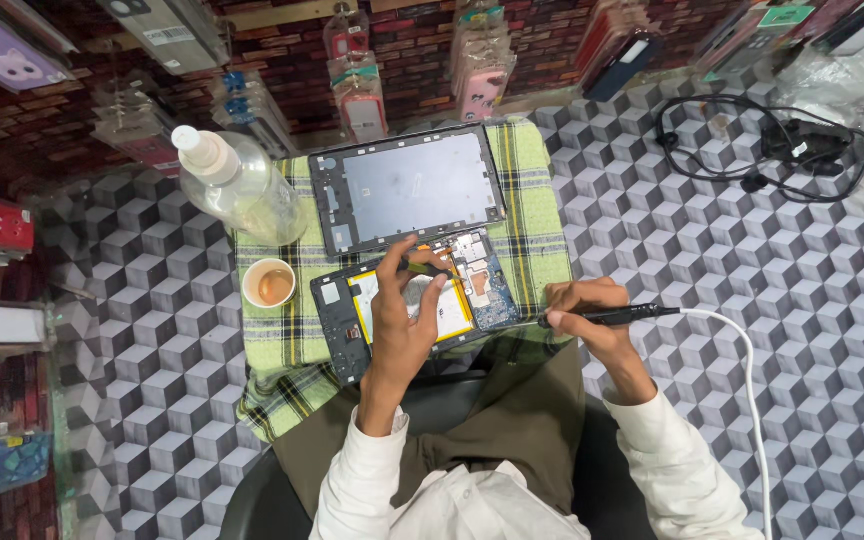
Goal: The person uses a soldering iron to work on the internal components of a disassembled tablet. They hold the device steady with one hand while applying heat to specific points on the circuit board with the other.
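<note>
The opened tablet [417, 300] lies on a green checked cloth [292, 340] near the front edge of the worktop [752, 250], its circuit board and battery bare. At the cloth's left edge a small cup [269, 283] of brown liquid and a clear plastic bottle [237, 185] stand close by; a nudge could spill onto the bare electronics. The left hand [402, 315] is closed on a small tool over the board; a slip could scratch it. The right hand [587, 305], apart, grips a corded soldering pen [607, 316] whose tip sits beside the battery; heat there could damage it.
</note>
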